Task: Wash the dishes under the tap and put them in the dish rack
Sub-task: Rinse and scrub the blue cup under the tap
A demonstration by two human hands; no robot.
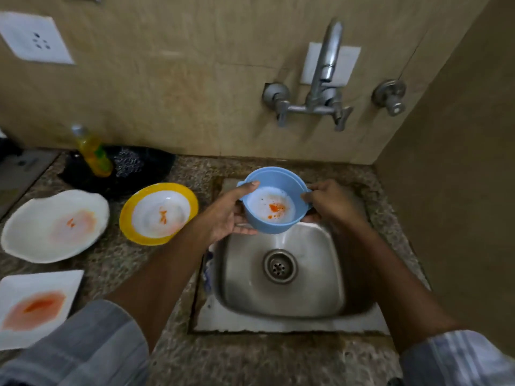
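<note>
I hold a light blue bowl (274,188) with orange stains on its white bottom over the back edge of the steel sink (312,277). My left hand (227,214) grips its left side, thumb over the rim and fingers underneath. My right hand (331,201) pinches its right handle. The tap (324,71) sticks out of the wall above, and no water runs. On the counter to the left lie a stained yellow-rimmed bowl (158,213), a wavy white plate (54,225) and a square white plate (36,305).
A yellow dish-soap bottle (93,151) and a steel scrubber (128,162) sit on a black tray (156,168) by the wall. A second valve (390,97) sticks out right of the tap. A side wall closes off the right. The granite counter (250,360) surrounds the sink.
</note>
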